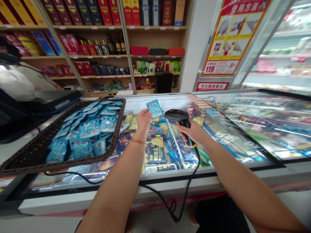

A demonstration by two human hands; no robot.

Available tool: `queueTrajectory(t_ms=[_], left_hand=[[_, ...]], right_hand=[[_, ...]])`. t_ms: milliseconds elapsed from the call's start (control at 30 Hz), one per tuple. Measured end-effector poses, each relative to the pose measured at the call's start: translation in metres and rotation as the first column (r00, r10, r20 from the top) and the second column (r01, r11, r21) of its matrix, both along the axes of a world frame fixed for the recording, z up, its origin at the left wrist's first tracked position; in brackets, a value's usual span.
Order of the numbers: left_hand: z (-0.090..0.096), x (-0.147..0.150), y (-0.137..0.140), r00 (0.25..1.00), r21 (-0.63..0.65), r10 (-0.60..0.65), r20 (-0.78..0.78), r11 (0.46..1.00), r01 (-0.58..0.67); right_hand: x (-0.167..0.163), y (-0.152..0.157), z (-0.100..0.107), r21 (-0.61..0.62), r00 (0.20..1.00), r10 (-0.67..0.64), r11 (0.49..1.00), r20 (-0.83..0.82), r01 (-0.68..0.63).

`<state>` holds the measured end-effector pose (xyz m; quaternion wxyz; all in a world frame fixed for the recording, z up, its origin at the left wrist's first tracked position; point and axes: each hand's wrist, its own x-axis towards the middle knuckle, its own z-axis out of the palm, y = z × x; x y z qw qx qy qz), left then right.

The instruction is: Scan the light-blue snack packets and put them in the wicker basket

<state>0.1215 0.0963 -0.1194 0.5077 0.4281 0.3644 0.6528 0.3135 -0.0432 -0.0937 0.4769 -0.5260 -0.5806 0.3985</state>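
My left hand (143,119) pinches a small blue packet (155,108) by its lower left corner, holding it up above the chest freezer (155,181). In my right hand (190,131) is a black barcode scanner (177,114), gripped round its handle. The scanner's head points left, towards the packet, with a small gap between the two. From the handle a black cable (187,197) hangs down over the freezer's front edge. To the left, a dark wicker basket (119,129) holds many similar blue packets (89,128).
The basket rests on the freezer's left part. Under the freezer glass lie many bagged goods (157,149). Another person (21,81) stands at the far left beside a dark counter device (55,100). Shelves of boxes and bottles (97,48) line the back, with a red-and-yellow poster (235,35) beside them.
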Motion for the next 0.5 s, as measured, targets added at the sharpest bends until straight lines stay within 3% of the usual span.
queueTrajectory(t_ms=[133, 267, 367, 500], left_hand=[[0.001, 0.001, -0.007, 1.000, -0.064, 0.015, -0.009, 0.998, -0.015], [0.004, 0.017, -0.012, 1.000, -0.180, -0.001, -0.021, 0.984, -0.003], [0.009, 0.050, -0.013, 0.998, -0.226, -0.042, -0.052, 0.974, 0.029], [0.016, 0.125, -0.017, 0.984, -0.359, -0.179, -0.001, 0.918, 0.167]], right_hand=[[0.005, 0.001, 0.004, -0.015, 0.998, -0.017, 1.000, -0.052, 0.016], [0.031, -0.003, 0.014, -0.074, 0.989, -0.107, 0.992, -0.102, 0.100], [0.068, -0.013, 0.020, -0.075, 0.978, -0.190, 0.980, -0.090, 0.183], [0.127, -0.028, 0.020, -0.115, 0.935, -0.341, 0.937, -0.095, 0.330]])
